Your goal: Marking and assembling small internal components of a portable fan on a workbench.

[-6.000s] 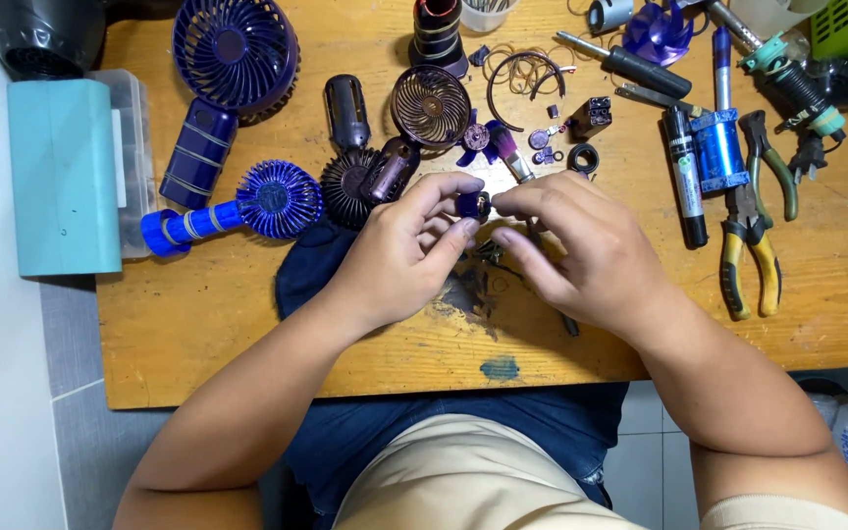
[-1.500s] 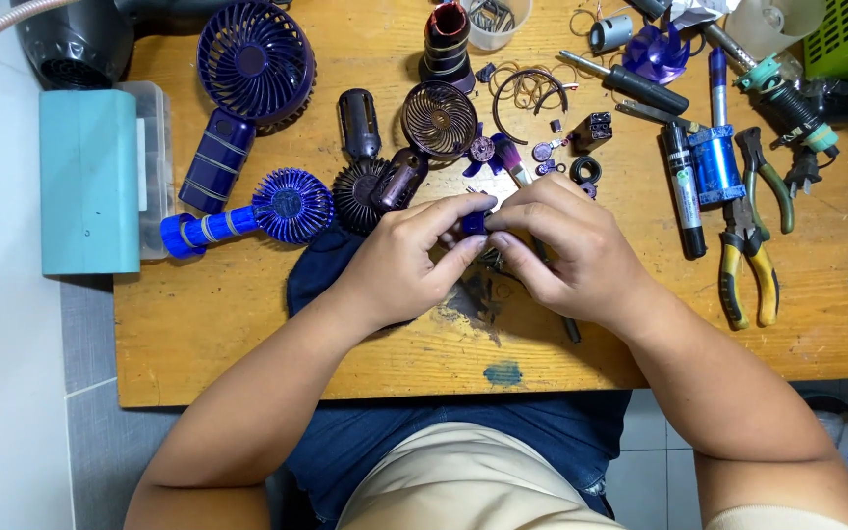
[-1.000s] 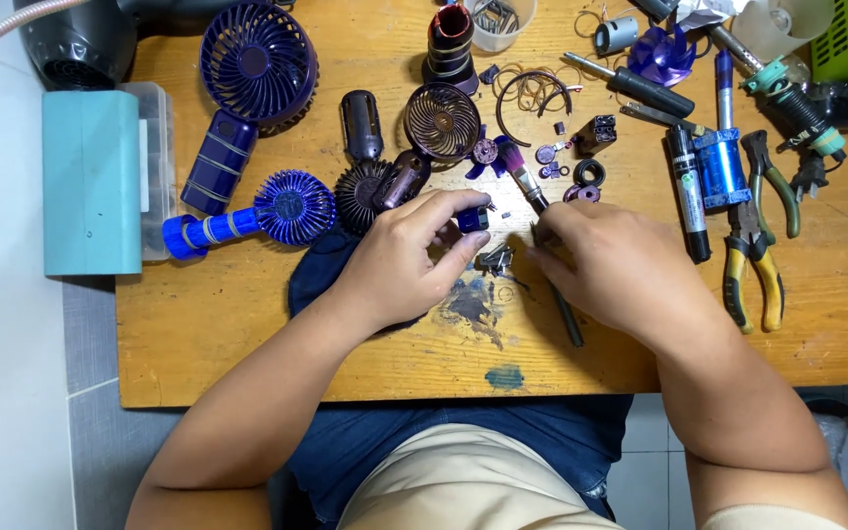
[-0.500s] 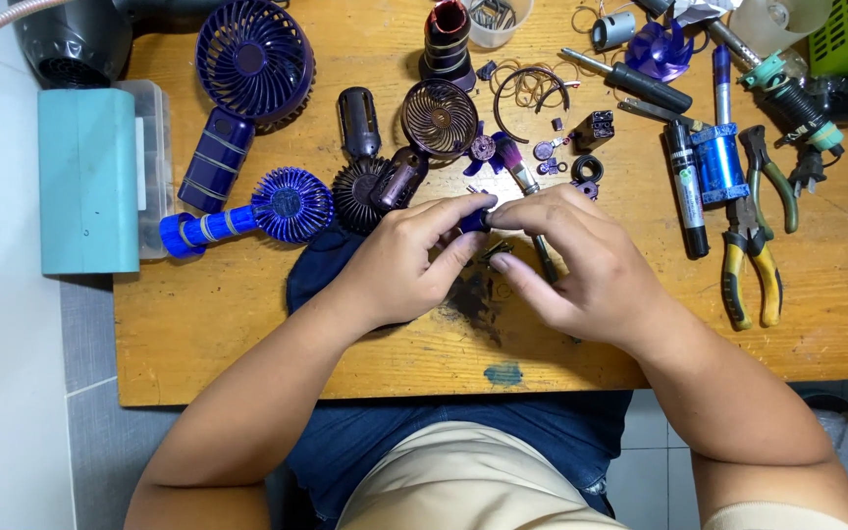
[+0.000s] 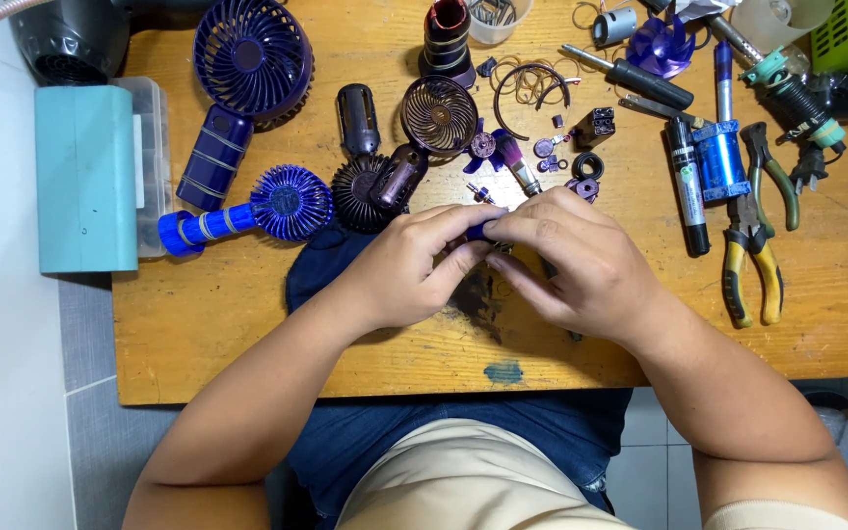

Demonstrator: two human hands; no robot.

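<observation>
While a small blue part is pinched at frame centre by left hand and right hand, fitting seems underway; steady fingertip alignment is called for.

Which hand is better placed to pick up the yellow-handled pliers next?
Right, probably. The right hand is on the same side as the yellow-handled pliers, with bare table between them. The left hand pinches the small blue part and would have to cross over.

head cam | looks straight down | close over wooden workbench | single view
</observation>
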